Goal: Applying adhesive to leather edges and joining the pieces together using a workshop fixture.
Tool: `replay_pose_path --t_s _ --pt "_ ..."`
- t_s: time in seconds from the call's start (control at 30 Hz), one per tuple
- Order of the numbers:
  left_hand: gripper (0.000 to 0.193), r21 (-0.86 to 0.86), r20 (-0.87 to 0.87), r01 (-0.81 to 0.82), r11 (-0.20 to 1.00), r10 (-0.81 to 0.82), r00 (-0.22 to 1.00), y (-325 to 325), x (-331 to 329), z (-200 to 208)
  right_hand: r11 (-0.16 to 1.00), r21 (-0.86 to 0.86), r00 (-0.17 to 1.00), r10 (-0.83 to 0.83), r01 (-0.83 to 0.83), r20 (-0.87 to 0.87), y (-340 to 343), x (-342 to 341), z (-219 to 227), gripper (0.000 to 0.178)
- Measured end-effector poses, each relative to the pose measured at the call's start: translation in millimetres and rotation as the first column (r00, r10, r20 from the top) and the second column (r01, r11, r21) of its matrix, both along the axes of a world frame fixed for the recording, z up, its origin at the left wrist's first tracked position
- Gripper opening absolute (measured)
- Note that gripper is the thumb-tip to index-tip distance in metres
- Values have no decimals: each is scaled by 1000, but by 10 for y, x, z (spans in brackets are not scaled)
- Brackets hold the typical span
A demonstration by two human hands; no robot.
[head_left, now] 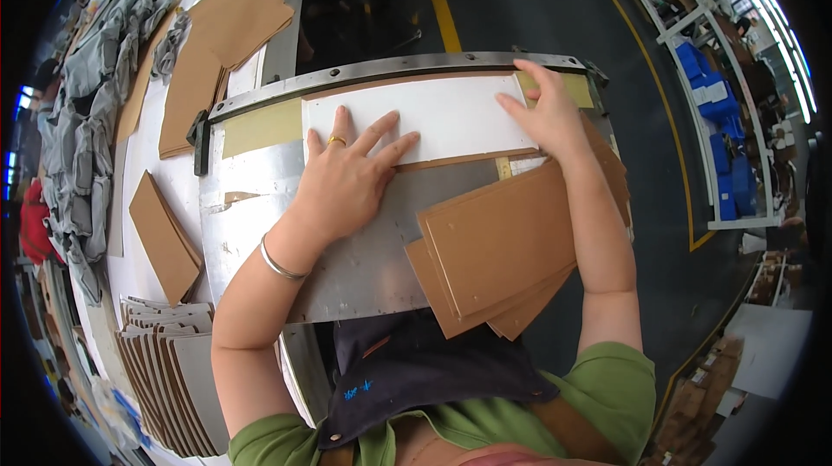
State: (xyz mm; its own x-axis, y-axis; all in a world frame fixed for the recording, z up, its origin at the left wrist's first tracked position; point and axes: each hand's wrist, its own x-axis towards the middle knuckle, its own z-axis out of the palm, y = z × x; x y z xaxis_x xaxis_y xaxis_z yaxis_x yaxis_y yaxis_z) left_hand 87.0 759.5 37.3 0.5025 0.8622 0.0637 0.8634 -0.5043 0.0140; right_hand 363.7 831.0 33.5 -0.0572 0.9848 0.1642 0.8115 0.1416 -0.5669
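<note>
A white rectangular sheet [459, 115] lies flat with a brown board edge showing along its near and far sides. Its far side runs along a long metal bar [407, 70] fixed across a metal plate [347, 280]. My left hand [354, 167] rests on the sheet's left part, fingers spread and pressing flat. At the sheet's right end is my right hand [550, 110], thumb and forefinger apart near the far corner; its other fingers are partly hidden. Beneath my right forearm, a stack of brown cardboard pieces [507, 236] sits on the plate and overhangs its near edge.
Left of the plate, a white table bears loose cardboard strips [165, 236], a row of stacked boards [165, 379], larger brown sheets [230, 24] and grey cloth [91, 119]. A shelf rack with blue bins [715, 102] stands right, beyond the dark floor [555, 15].
</note>
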Motion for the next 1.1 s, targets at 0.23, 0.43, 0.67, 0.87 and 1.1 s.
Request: replay_pose_path --t_s 0.23,0.43,0.67,0.87,1.1 --pt "50 4 484 6 1000 -7 875 7 -11 80 970 13 542 148 -245 -827 3 275 264 23" --pt "29 101 969 -228 969 -44 244 -258 -459 315 702 486 533 712 -521 -457 -953 1298 1089 23" --pt "34 -200 769 103 974 91 632 -242 84 146 994 68 987 -71 82 -146 -1812 1699 197 25" --pt "38 -73 571 171 982 -99 815 223 787 115 872 -240 517 -453 427 -727 -2355 1145 -106 17" --pt "35 -359 424 372 856 -205 882 -164 1025 59 883 -432 -34 -445 -184 -895 -2585 823 -763 53"
